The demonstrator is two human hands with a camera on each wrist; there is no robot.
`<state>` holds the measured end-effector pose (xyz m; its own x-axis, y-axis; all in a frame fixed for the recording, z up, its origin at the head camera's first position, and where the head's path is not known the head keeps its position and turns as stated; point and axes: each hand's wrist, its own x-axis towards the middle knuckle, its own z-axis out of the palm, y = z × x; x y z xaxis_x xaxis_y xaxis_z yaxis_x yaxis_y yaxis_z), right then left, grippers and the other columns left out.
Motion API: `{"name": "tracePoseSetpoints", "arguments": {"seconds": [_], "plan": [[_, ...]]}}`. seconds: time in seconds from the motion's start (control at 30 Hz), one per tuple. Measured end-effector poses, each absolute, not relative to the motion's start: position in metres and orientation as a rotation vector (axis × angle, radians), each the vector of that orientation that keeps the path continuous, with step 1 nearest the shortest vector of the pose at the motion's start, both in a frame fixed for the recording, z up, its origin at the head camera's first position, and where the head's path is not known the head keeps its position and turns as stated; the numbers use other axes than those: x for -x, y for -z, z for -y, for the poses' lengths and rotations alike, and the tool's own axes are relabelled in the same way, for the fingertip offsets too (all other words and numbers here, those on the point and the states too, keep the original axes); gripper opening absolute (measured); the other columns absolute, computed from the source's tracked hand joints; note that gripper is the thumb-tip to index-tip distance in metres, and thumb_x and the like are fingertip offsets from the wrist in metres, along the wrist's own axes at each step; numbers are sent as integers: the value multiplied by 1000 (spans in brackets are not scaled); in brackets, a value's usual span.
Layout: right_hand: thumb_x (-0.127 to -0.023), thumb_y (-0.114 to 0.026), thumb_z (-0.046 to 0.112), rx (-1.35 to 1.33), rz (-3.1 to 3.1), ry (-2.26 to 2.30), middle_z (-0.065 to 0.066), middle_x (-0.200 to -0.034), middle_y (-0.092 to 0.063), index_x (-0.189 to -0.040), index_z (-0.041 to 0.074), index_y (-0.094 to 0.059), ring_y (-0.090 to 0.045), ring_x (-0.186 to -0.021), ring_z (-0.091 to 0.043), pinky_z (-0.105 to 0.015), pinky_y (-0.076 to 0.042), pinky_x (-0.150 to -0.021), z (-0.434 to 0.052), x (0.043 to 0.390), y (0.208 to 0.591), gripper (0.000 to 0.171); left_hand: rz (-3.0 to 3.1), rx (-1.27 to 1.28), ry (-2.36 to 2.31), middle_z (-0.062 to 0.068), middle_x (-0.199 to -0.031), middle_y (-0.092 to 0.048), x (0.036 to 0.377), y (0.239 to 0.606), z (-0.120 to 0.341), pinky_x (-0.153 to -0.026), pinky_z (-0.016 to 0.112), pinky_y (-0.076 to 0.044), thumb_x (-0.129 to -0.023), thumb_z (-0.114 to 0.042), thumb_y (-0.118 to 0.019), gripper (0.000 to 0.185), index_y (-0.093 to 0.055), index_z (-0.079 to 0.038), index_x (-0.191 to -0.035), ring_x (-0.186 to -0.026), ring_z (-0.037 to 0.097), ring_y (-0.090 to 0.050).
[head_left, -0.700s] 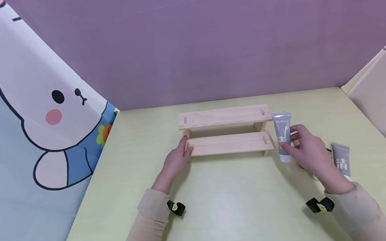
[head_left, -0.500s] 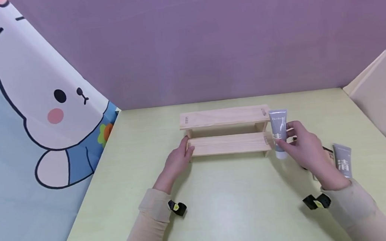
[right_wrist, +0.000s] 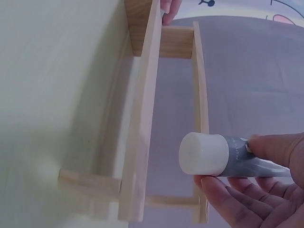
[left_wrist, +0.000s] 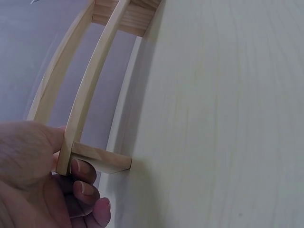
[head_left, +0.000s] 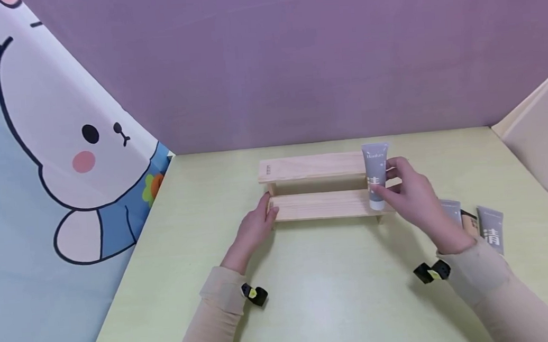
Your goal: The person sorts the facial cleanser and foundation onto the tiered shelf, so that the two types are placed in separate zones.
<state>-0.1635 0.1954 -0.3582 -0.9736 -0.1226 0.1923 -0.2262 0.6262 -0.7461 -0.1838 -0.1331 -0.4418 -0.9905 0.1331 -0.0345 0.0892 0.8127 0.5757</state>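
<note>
A two-tier wooden rack [head_left: 321, 206] stands on the table. My left hand [head_left: 254, 226] grips the left end of its lower shelf, thumb on top and fingers curled beneath, as the left wrist view shows. Between thumb and fingers, my right hand [head_left: 411, 196] pinches a grey squeeze tube [head_left: 376, 170], upright with its white cap [right_wrist: 204, 153] down. In the head view the tube overlaps the right end of both shelves. The right wrist view has the cap above the level of the lower shelf [right_wrist: 142, 123].
Right of the rack, behind my right forearm, lie another grey tube [head_left: 491, 228], a tan packet with a dark edge [head_left: 470, 223] and a further grey tube [head_left: 451, 210], partly hidden. A purple backdrop [head_left: 295, 63] rises behind the table [head_left: 311, 295].
My right hand has carried the tube left and up, from beside the rack to over its right end. The left hand keeps its grip on the lower shelf.
</note>
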Motion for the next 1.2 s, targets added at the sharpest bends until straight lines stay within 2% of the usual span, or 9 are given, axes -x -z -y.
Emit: {"name": "tracePoseSetpoints", "arguments": {"seconds": [0.13, 0.27, 0.47, 0.97, 1.2], "plan": [[-81, -62, 28, -324, 2681, -1312, -11, -101, -53, -117, 8, -38, -61, -81, -30, -37, -51, -62, -185, 171, 356, 47, -2928, -184, -916, 15, -116, -56, 184, 442, 134, -80, 45, -43, -93, -43, -33, 53, -22, -19, -140, -100, 32, -55], [-80, -64, 26, -355, 2617, -1369, -9, -99, -53, -115, 9, -39, -61, -84, -27, -37, -51, -67, -170, 181, 352, 46, -2938, -188, -911, 15, -113, -58, 184, 441, 134, -79, 44, -44, -93, -42, -33, 53, -22, -19, -140, -98, 31, -56], [-80, -65, 24, -421, 2544, -1441, -7, -99, -53, -114, 9, -40, -62, -80, -24, -31, -51, -65, -144, 194, 346, 45, -2939, -195, -932, 15, -118, -55, 183, 439, 135, -79, 44, -44, -94, -41, -34, 53, -23, -18, -140, -99, 32, -55], [-79, -66, 20, -543, 2489, -1632, -7, -100, -52, -117, 12, -37, -60, -82, -22, -26, -51, -63, -79, 231, 336, 48, -2904, -171, -953, 15, -123, -51, 183, 440, 134, -83, 46, -42, -93, -45, -32, 54, -20, -22, -140, -103, 34, -53], [-79, -65, 18, -552, 2472, -1636, -6, -102, -52, -115, 13, -37, -60, -84, -20, -25, -50, -67, -55, 245, 342, 46, -2917, -185, -957, 16, -121, -52, 183, 440, 135, -82, 45, -43, -93, -44, -32, 54, -21, -22, -140, -101, 33, -54]]}}
